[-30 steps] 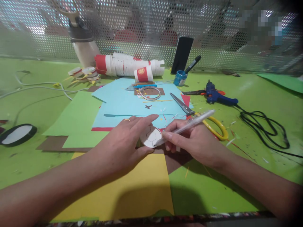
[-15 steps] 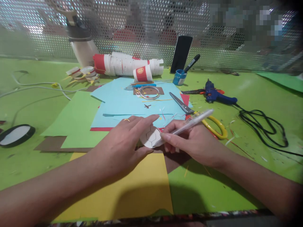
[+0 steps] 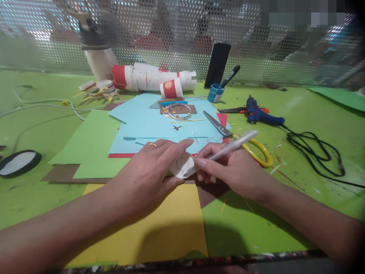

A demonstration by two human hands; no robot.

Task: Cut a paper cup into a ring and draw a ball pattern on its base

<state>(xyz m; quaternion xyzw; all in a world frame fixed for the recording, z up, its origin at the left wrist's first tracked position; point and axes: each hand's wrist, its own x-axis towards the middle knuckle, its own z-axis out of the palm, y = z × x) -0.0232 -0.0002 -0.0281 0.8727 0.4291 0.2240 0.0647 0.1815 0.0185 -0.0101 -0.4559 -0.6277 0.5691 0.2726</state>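
Green table (image 3: 299, 114), paper disc (image 3: 181, 166) between hands (image 3: 145, 173)

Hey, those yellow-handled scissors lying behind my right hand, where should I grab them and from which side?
Probably by the yellow handle loops, coming from the near right. The scissors lie flat, closed blades pointing far-left over the blue paper, so the loops are the end nearest your right hand, which holds a pen.

A green surface (image 3: 313, 110) is bounded at the back by a perforated metal screen (image 3: 171, 42), through which bright light and blurred red and grey shapes are seen.
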